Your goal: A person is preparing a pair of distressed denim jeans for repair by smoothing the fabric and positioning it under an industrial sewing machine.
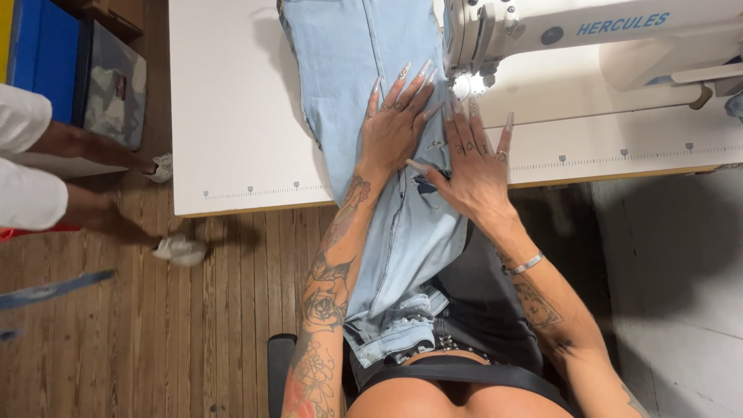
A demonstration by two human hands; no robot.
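Note:
A pair of light blue denim jeans point(352, 70) lies lengthwise on the white sewing table point(232, 116) and drapes over its front edge into my lap. My left hand point(396, 124) rests flat on the denim, fingers spread, just left of the needle. Flat as well, my right hand point(476, 166) presses the fabric's right edge near a dark ripped patch, its fingertips close to the presser foot. The white sewing machine point(557, 35) stands at the back right, its needle area lit above the denim.
Another person's legs in white shorts point(31, 162) stand at the left on the wooden floor point(193, 325). Blue and clear storage bins point(77, 70) sit at the upper left. A denim strip point(54, 288) lies on the floor.

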